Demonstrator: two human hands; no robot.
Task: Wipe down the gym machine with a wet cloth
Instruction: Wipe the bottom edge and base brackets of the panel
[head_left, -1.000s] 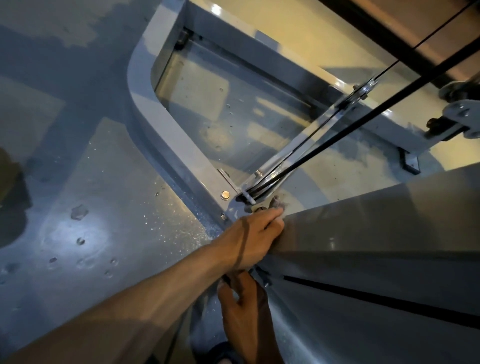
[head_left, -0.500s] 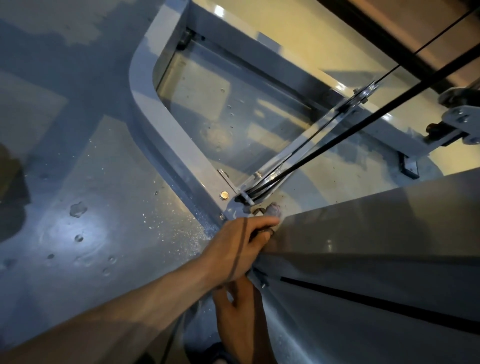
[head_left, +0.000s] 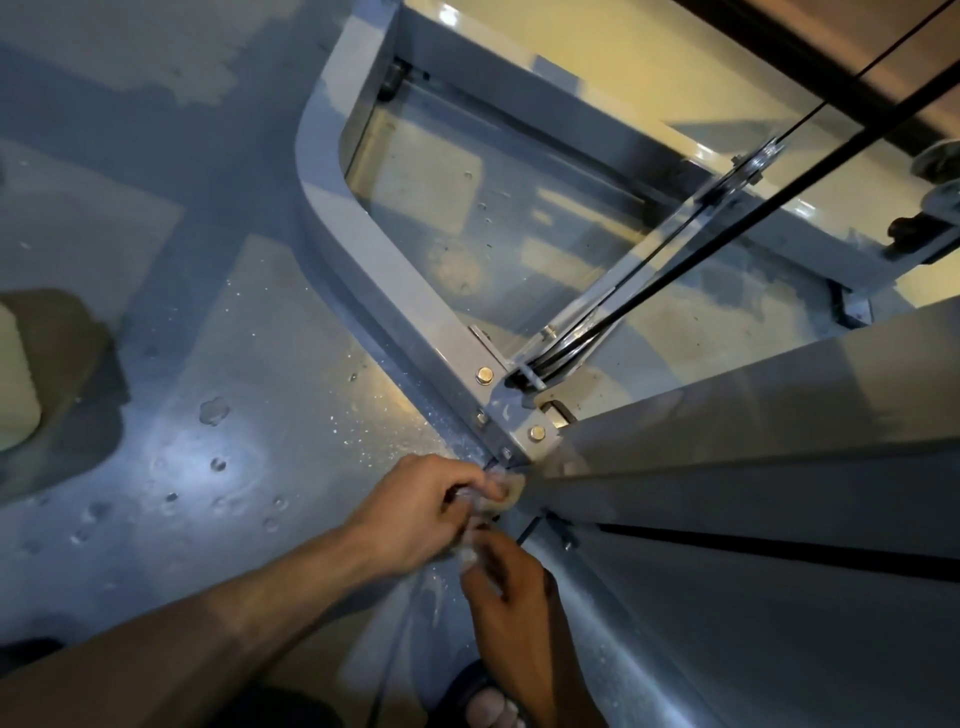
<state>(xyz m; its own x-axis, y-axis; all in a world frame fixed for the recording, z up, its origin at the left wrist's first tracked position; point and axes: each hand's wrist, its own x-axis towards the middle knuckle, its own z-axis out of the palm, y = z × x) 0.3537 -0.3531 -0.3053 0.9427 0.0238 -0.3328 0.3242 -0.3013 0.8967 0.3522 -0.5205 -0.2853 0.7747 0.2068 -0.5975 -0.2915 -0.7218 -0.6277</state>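
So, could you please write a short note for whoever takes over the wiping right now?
Left hand: grips the wet cloth at the corner joint of the machine frame.
Right hand: just below it, pinches the cloth's lower end.
Done: cannot tell how much; water drops lie on the floor.
Left: the frame bar, the bolted joint and the grey panels, judging by the grit nearby.

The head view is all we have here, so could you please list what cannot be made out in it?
- Cloth: mostly hidden by the left hand and right hand; its size is unclear.
- Cables: cut off by the top edge.
- Foot: cut off by the bottom edge.
- Pale object: cut off by the left edge; unidentifiable.
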